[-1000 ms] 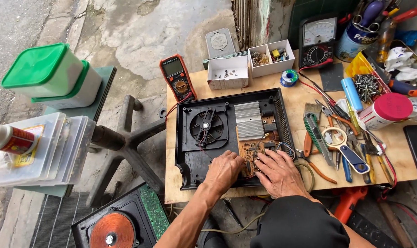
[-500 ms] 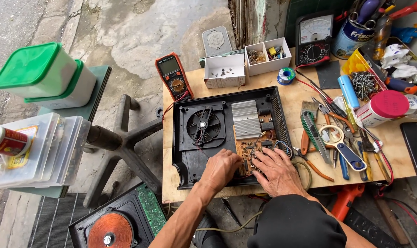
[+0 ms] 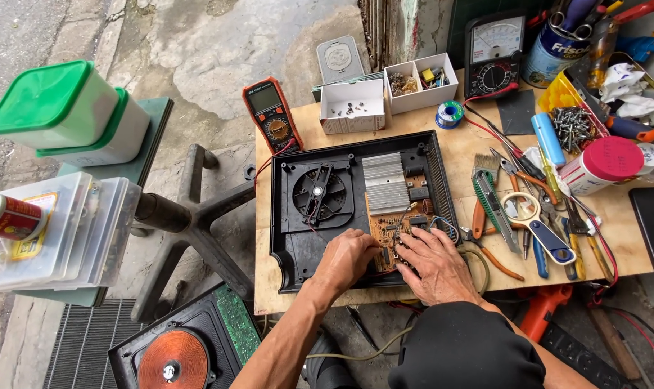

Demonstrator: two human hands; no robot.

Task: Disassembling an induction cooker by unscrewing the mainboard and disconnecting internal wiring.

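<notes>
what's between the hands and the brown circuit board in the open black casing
Nothing visible. The left hand and right hand both rest directly on the brown circuit board at the near edge of the open black plastic casing; their fingertips hide the spot they touch.

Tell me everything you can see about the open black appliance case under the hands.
The black appliance case lies flat and open on the wooden table, apparently plastic. Inside sit a round black fan, a ribbed silver heat sink and a brown circuit board. Ventilation slots line its right wall. The left hand and the right hand both rest on the board at the near edge.
</notes>
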